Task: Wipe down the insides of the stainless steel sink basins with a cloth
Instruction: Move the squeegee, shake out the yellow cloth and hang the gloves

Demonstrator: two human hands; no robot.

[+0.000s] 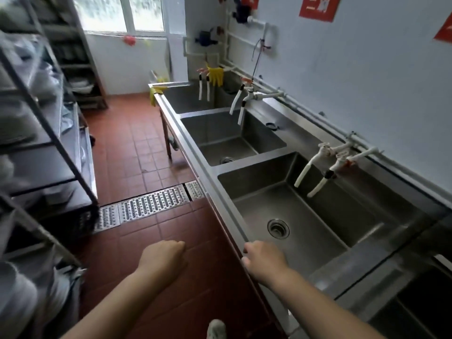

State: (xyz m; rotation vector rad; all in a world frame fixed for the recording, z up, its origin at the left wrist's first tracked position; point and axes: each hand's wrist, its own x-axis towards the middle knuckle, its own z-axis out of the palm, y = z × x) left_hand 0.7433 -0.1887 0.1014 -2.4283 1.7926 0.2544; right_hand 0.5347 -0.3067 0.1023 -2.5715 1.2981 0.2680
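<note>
Commercial kitchen wash area: red-brown tiled floor (137, 148) w/ perforated metal drain grate (154, 204) across it, pale wall (367, 69) carrying white pipework and red signs, dark metal rack (49, 143) at left, window (122, 13) at far end. Stainless steel sink unit (212, 182) runs along the wall; brushed, matt-grey, square-cornered. Item 1: near basin (305, 216), deep, flat floor, round ribbed drain (278, 228); looks dry, no debris seen. Item 2: middle basin (232, 140), same form. Item 3: far basin (193, 99), partly seen. White plastic taps (325, 165) w/ hose spouts hang over near basin. Yellow rubber glove (216, 75) hung at far tap; a yellow item (156, 92) draped on unit's far corner, poss. glove or cloth, can't tell. Left hand (162, 259): fingers curled into a loose fist over the floor, holding nothing visible. Right hand (265, 259): fingers curled over the front rim of near basin, gripping the edge; no cloth in it. Step: pre-start, wiping not begun, est. Next move needs a cloth fetched first; none identified for certain in view.
</note>
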